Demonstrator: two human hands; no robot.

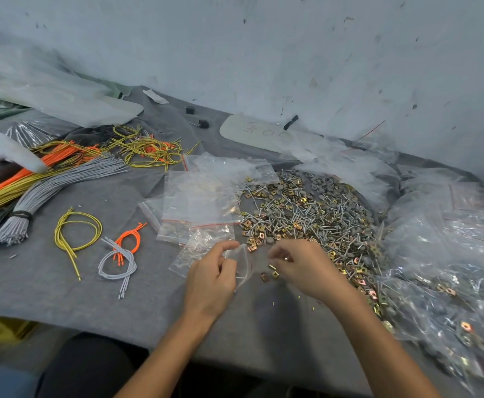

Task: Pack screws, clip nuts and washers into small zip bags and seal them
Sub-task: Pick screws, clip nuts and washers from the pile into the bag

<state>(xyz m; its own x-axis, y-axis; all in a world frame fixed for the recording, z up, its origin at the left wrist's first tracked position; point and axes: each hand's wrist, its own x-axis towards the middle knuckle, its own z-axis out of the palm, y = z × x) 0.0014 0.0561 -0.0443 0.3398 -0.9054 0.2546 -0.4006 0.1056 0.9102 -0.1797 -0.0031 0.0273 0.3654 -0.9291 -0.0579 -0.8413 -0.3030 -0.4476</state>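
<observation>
While the left hand (212,278) pinches a small zip bag (243,262), the right hand (302,267) curls its fingers over loose clip nuts (272,273), grip unclear.

At lower centre the fingertips of the right hand (298,265) are blurred, so it cannot be told whether they pinch a clip nut or anything at all. The left hand (212,280) hides part of the small zip bag (243,264) it pinches. The heap of filled bags (450,311) runs off the right edge, the wire bundles (5,186) off the left.
</observation>
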